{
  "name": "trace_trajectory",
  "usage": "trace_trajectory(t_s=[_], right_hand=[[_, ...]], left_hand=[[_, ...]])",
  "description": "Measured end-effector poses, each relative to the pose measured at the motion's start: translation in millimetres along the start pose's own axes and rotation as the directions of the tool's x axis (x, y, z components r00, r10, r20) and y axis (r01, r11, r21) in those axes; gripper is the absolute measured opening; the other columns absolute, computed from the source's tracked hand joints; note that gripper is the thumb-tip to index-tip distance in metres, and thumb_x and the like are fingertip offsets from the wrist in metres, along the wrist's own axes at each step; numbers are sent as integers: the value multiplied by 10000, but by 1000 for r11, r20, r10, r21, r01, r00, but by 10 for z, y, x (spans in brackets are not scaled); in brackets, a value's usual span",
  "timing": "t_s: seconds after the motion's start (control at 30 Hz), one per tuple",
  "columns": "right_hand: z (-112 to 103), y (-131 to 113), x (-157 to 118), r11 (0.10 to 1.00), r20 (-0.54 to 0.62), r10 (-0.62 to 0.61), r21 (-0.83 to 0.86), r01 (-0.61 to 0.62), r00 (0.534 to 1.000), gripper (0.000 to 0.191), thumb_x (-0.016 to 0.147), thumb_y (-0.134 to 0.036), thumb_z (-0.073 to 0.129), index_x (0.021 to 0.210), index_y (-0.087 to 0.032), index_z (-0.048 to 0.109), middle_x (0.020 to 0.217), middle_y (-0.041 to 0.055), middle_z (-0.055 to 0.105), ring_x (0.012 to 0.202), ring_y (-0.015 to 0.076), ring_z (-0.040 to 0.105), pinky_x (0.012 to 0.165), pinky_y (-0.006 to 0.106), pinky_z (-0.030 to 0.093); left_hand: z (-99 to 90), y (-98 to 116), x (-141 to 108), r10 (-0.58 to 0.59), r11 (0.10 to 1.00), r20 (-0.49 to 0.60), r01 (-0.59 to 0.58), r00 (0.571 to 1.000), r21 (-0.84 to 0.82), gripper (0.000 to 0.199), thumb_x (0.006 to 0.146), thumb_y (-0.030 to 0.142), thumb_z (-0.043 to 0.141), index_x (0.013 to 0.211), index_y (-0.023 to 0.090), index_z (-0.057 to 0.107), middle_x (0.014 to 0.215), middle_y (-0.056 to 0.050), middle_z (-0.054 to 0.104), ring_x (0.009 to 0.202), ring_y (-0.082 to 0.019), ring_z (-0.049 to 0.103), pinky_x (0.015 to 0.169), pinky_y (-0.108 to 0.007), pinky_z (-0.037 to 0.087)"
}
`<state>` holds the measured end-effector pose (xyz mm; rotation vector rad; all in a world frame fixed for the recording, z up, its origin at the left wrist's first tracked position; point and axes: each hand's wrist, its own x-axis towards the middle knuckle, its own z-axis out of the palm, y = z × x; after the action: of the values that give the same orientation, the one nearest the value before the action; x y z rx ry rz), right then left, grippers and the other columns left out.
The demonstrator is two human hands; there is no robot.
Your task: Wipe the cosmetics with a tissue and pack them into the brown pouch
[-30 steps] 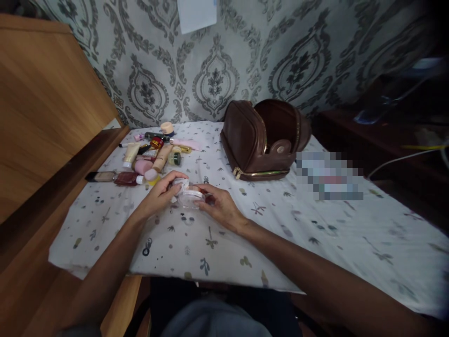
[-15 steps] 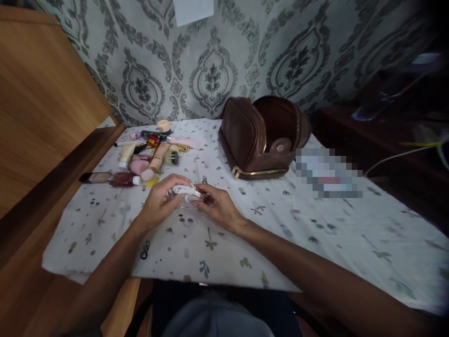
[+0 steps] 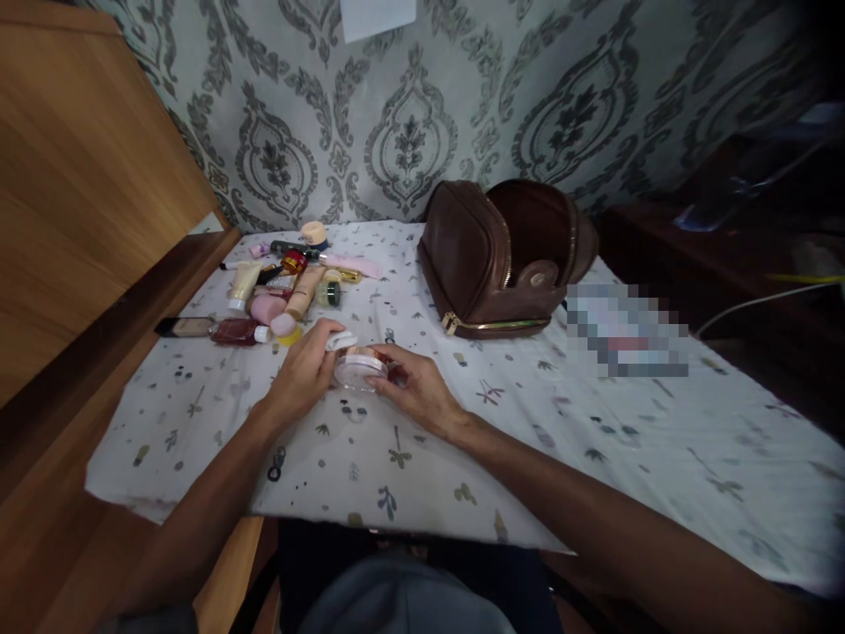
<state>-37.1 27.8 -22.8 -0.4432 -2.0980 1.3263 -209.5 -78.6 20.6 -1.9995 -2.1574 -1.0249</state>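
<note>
Just above the cloth, my right hand (image 3: 422, 385) grips a round clear jar (image 3: 360, 373) with a copper-coloured rim by its right side. My left hand (image 3: 307, 361) is closed on a folded white wipe (image 3: 342, 340) at the jar's upper left; the fingertips are partly hidden behind it. A group of cosmetics lies beyond my left hand, among them a dark red bottle (image 3: 236, 332) with a white cap, a cream tube (image 3: 245, 283), a pink sponge (image 3: 267, 308) and a small green jar (image 3: 328, 293).
An unzipped brown leather bag (image 3: 472, 264) stands at the back, right of the cosmetics. A blurred-out flat item (image 3: 627, 335) lies right of it. A wooden panel (image 3: 85, 132) borders the left side, and a patterned wall (image 3: 370, 106) rises behind the cloth-covered table (image 3: 436, 475).
The white wipe has moved off the jar's front to its upper left with my left hand. More of the jar's clear side and copper rim shows. The view has shifted slightly.
</note>
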Motion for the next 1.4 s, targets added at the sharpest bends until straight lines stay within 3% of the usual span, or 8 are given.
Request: trace_trajectory(t_s=[0.23,0.37,0.53,0.67,0.8,0.9,1.17,1.4], right_hand=[[9,15,-3,999,-3,9,38,-9,1000,312,807,-252,656,1114,-196,667,942,18,699,808,158,614,728,270,502],[7,30,13,998,-11,26,61,-25,1000,307,796,-242,665,1099,-194,665,946,19,703,825,163,621,744,274,504],[-12,6,16,996,-1,39,82,-38,999,291,807,-240,654,1094,-191,663,942,23,708,841,168,630,736,274,506],[-19,-7,10,997,4,32,75,-32,999,287,811,-223,655,1097,-198,662,945,21,706,842,164,628,734,272,502],[-13,1,11,997,-2,36,68,-36,999,287,808,-207,656,1095,-195,662,932,13,701,794,147,615,720,264,495],[-13,-1,9,997,2,42,63,-42,999,290,808,-220,663,1097,-201,663,903,4,693,773,142,606,709,260,490],[-15,-19,6,998,19,49,38,-50,999,287,802,-225,656,1087,-194,655,927,20,692,790,156,611,725,280,500],[-17,5,18,992,3,93,88,-93,996,231,800,-247,654,1026,-203,650,892,10,681,805,163,613,731,281,510]], left_hand=[[-117,58,-3,141,990,123,-141,982,-8,356,839,50,416,1113,198,589,1134,-81,604,1103,-229,563,969,-361,471],[-192,59,-13,156,987,188,-144,970,-76,404,906,156,455,1295,193,558,1326,-118,535,1249,-251,514,1064,-399,436],[-221,6,-1,169,974,182,-136,969,-182,405,995,200,362,1328,228,591,1440,-101,529,1334,-236,492,1113,-412,408],[-237,6,28,186,956,182,-135,966,-259,354,998,277,437,1295,250,626,1339,-90,632,1256,-252,566,1068,-412,451],[-223,40,41,107,966,136,-71,985,-248,303,973,324,517,1229,227,647,1177,-80,693,1102,-237,630,962,-359,496],[-197,61,40,80,974,98,-57,992,-219,270,955,340,561,1179,219,651,1086,-68,690,1026,-222,632,901,-336,498],[-115,72,20,191,975,45,-184,981,-121,241,968,321,542,1133,218,683,944,-52,585,905,-188,585,805,-306,482],[-125,15,44,71,995,94,-64,993,-80,258,966,379,523,1038,200,694,857,-47,617,828,-202,591,764,-312,469]])
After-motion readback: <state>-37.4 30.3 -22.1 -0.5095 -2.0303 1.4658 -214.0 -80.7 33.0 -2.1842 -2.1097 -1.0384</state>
